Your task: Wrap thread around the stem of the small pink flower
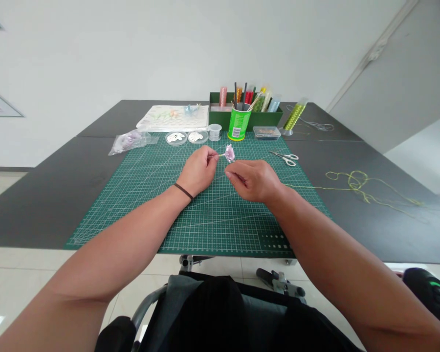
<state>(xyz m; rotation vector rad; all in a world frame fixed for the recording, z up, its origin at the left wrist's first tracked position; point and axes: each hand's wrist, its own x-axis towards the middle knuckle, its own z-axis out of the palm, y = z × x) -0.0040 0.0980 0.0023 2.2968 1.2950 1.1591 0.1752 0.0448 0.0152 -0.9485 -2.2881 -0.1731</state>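
Note:
My left hand [200, 168] pinches the thin wire stem of a pale purple artificial flower [229, 153] between thumb and fingertips. The flower lies sideways in the air above the mat, its petals pointing right. Just below the bloom, the stem has a yellow-green wrap. My right hand [253, 180] is closed beside the flower, its fingers curled in. A yellow-green thread [315, 187] runs in from the right to that hand's wrist and appears to pass into its grip; the fingers cover that end. Further right the thread lies in a loose tangle on the table.
A green cutting mat [212, 225] covers the middle of the dark table. White-handled scissors [289, 159] lie at right. Behind stand a green can [239, 122] with sticks, a green box [275, 117] of bead tubes, small dishes [176, 138] of white pieces and a plastic bag [130, 142].

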